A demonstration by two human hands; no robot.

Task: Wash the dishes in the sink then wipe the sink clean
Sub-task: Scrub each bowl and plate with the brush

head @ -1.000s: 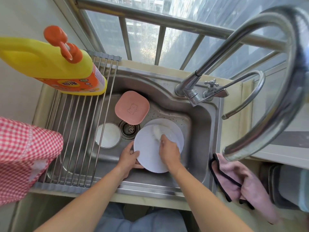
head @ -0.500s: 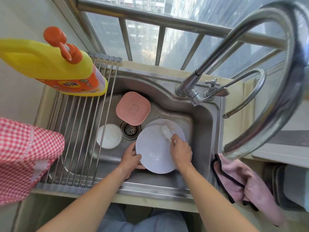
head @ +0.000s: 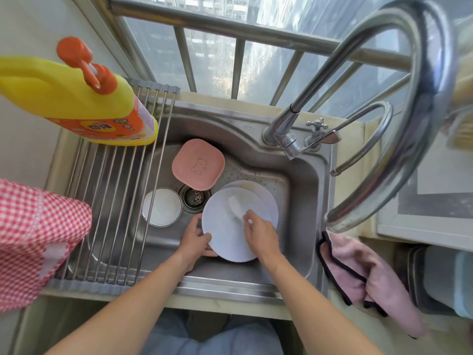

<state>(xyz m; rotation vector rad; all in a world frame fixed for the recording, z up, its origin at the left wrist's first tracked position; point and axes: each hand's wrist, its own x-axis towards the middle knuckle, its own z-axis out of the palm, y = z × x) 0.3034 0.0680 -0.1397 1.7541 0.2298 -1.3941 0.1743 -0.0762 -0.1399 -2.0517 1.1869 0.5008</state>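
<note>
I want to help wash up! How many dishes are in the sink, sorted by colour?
White round plates: 2, one held and one under it
White bowl: 1
Pink square dish: 1
Total: 4 dishes

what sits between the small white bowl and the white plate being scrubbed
In the head view, the sink's round drain strainer lies between the small white bowl and the white plate, just below the pink dish.
</note>
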